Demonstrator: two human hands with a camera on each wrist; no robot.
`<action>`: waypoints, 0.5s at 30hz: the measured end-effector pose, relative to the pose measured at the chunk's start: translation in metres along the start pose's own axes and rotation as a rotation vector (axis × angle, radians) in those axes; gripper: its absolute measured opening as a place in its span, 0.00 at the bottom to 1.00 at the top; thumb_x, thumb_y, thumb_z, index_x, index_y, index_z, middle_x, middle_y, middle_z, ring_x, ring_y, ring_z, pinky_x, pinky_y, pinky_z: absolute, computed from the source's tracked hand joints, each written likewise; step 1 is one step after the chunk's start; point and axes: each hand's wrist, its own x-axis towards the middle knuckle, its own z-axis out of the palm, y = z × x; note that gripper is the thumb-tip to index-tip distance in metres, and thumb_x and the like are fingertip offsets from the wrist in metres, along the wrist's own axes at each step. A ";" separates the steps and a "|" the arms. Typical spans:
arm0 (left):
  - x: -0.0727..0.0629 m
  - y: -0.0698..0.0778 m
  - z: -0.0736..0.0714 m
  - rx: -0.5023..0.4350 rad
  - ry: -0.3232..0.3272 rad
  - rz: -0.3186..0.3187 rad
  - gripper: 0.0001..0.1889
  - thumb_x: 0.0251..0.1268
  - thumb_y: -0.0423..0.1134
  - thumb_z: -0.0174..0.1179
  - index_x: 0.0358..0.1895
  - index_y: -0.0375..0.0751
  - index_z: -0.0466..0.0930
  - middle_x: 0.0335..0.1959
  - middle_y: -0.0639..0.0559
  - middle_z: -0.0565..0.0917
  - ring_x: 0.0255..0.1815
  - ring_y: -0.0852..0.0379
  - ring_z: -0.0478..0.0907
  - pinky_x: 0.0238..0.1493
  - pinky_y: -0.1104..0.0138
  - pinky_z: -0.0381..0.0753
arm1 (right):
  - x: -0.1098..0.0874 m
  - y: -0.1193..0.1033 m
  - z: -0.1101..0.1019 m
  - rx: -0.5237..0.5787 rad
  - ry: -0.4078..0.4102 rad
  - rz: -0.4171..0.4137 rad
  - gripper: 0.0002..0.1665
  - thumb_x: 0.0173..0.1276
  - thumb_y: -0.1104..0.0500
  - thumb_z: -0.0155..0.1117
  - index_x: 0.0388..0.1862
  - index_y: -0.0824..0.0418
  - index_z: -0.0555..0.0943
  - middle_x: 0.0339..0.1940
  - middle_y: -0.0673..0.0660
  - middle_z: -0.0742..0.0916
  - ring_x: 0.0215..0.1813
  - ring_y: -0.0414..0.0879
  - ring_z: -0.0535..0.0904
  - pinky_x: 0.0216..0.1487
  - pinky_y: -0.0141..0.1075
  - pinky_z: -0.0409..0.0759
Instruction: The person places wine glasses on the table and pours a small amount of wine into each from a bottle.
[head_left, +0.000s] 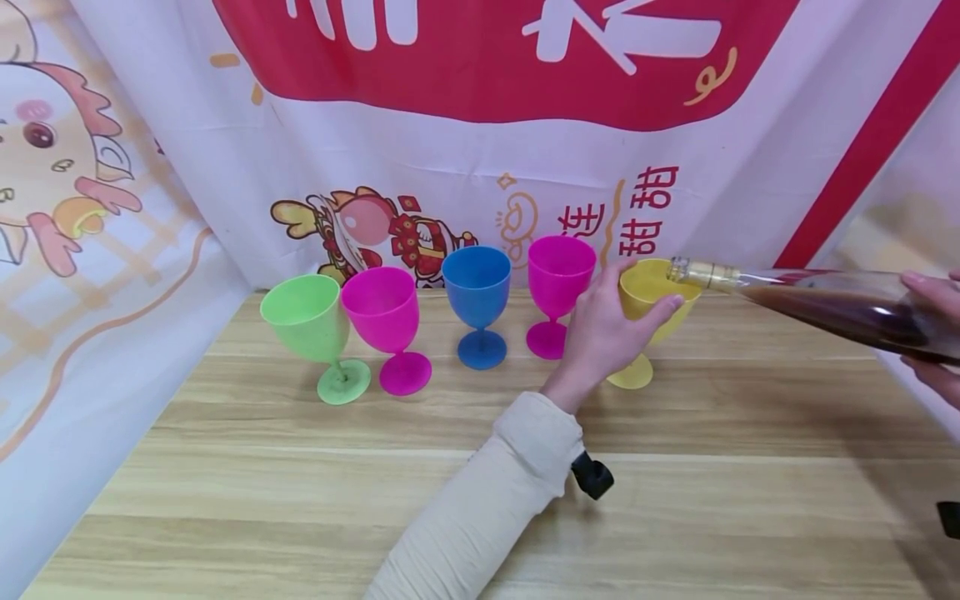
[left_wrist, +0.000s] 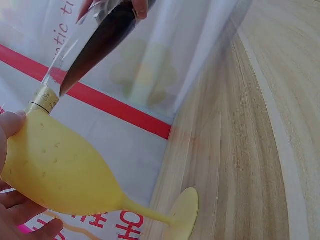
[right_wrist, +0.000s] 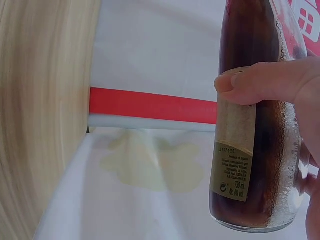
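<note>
Nearest to the camera is a beige sleeve [head_left: 468, 517], which comes from the near edge and goes toward the far right over the wooden table [head_left: 247, 508]. At its cuff there is a black device [head_left: 592, 476]. From the cuff, the left hand [head_left: 609, 321] reaches out and grips the yellow goblet [left_wrist: 65, 167], with the thumb by the rim and the other fingers around the bowl. The goblet has its foot on the table, at the right end of the row. On the far right, the right hand [right_wrist: 290, 85] is clamped around the bottle [head_left: 840, 308]. The bottle lies almost flat in the air, its neck pointing left and its mouth at the goblet's rim. Dark liquid is inside; whether it flows out, I cannot tell. To the left of the yellow goblet stand, from left to right, a green goblet [head_left: 309, 321], a pink goblet [head_left: 382, 312], a blue goblet [head_left: 480, 292] and a second pink goblet [head_left: 558, 275]. Farthest is a white cloth [head_left: 420, 154] with red prints and a cartoon figure.
</note>
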 end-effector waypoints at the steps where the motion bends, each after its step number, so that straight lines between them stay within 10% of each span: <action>1: 0.000 0.000 0.000 0.000 0.001 0.000 0.38 0.67 0.61 0.70 0.77 0.55 0.68 0.56 0.56 0.82 0.41 0.64 0.78 0.33 0.76 0.78 | 0.001 -0.003 -0.001 -0.001 -0.001 -0.001 0.61 0.69 0.14 0.42 0.74 0.62 0.76 0.59 0.85 0.80 0.78 0.72 0.66 0.85 0.32 0.51; 15: -0.001 -0.004 0.004 -0.021 -0.003 -0.003 0.38 0.67 0.61 0.70 0.77 0.56 0.67 0.63 0.57 0.80 0.46 0.65 0.79 0.37 0.77 0.79 | 0.004 -0.020 -0.005 -0.055 -0.021 0.001 0.61 0.68 0.13 0.38 0.75 0.59 0.76 0.55 0.84 0.78 0.74 0.76 0.66 0.86 0.39 0.52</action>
